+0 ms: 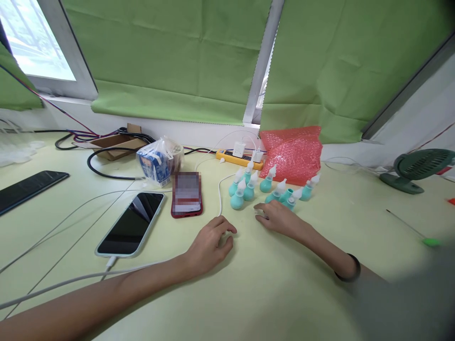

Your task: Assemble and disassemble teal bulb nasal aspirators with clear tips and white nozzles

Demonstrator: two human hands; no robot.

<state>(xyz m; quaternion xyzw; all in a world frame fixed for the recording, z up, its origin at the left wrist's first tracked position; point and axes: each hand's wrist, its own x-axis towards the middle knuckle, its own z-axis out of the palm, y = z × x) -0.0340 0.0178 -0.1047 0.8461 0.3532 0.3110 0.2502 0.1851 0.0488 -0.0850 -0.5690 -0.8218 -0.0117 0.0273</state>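
Observation:
My left hand (212,242) rests on the table with its fingers loosely bent and apart, holding nothing. In front of the teal bulbs, my right hand (279,219) has thumb and index finger curled round a small whitish, see-through bit that I cannot make out. Several teal squeeze-bulb nasal aspirators with clear tips stand together beyond the hands, one at the near left (238,200) and one at the back (266,183). Close behind my right hand, a teal bulb (286,194) shows an open neck with no clear tip. My fingers partly cover the nearest ones.
A red bubble-wrap bag (293,154) lies behind the bulbs, beside a yellow power strip (227,157) with chargers. To the left are a red-cased phone (186,196), a phone on a cable (131,225), and a plastic-wrapped blue box (155,166). A green fan (414,168) stands right.

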